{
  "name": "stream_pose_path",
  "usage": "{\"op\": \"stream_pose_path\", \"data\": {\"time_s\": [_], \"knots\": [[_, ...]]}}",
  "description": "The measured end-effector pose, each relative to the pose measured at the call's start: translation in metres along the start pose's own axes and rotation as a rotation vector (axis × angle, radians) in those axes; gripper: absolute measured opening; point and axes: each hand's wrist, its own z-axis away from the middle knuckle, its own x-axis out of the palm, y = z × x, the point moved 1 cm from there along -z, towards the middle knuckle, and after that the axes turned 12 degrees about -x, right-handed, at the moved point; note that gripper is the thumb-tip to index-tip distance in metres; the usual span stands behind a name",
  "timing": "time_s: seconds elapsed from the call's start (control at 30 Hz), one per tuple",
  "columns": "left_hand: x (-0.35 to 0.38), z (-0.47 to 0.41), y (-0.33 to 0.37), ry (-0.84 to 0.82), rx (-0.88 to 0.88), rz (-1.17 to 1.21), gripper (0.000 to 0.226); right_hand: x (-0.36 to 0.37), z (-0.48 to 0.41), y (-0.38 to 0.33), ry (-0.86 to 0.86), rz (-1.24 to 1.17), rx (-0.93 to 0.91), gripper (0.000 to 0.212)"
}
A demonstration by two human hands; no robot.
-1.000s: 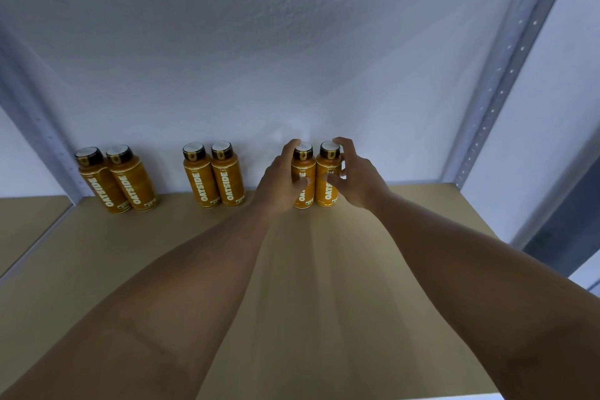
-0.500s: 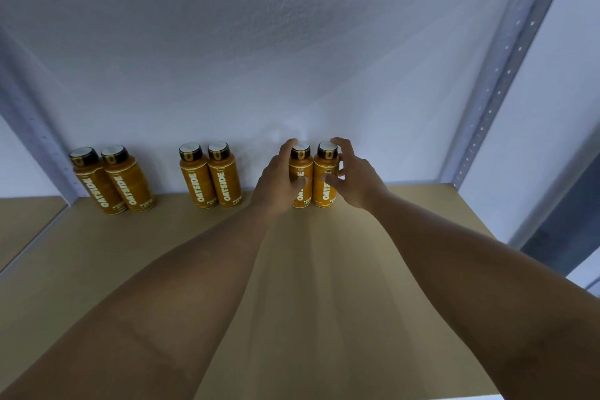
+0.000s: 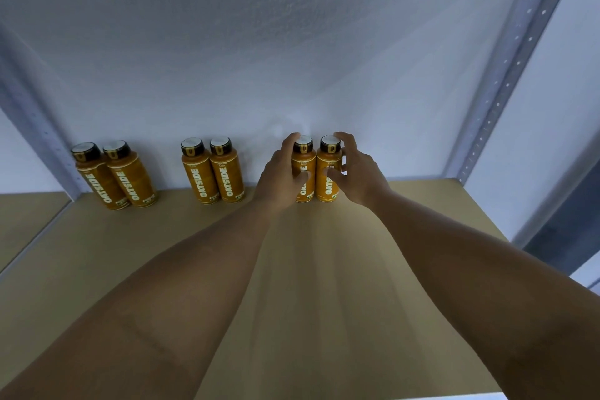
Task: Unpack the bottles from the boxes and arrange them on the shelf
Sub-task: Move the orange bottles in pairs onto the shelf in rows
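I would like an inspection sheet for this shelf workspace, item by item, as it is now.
Surface: tan shelf board.
Job's things: six orange bottles upright along the wall: left pair, middle pair, right pair; boxes not in view.
Clutter: nothing seen.
Grippers: left hand and right hand each curl fingers round one bottle of the right pair.
Cables: nothing seen.
Surroundings: white wall, perforated metal upright.

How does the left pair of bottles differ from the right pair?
The left pair stands free, untouched; the right pair has a hand on each bottle: left hand and right hand. The left pair's labels show whole; thumbs cover part of the right pair's. Both are orange, dark-capped, side by side against the back wall.
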Motion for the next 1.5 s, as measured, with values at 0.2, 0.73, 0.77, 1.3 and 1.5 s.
{"op": "stream_pose_path", "data": {"time_s": [0.2, 0.73, 0.77, 1.3, 1.5], "knots": [[0.001, -0.001, -0.001, -0.005, -0.006, 0.003, 0.083, 0.002, 0.000, 0.000, 0.016, 0.002, 0.005, 0.071], [0.001, -0.004, -0.001, -0.001, -0.007, -0.017, 0.082, 0.003, -0.002, 0.003, 0.021, -0.021, 0.000, 0.071], [0.001, -0.004, -0.002, -0.002, -0.006, -0.013, 0.082, 0.003, -0.002, 0.003, 0.021, -0.021, 0.001, 0.071], [0.001, 0.003, -0.005, -0.016, -0.044, 0.024, 0.101, 0.004, 0.006, 0.007, 0.013, -0.157, 0.062, 0.093], [0.013, 0.045, -0.027, -0.005, -0.278, 0.096, 0.102, 0.018, 0.044, 0.013, -0.069, -0.136, 0.194, 0.098]]}}
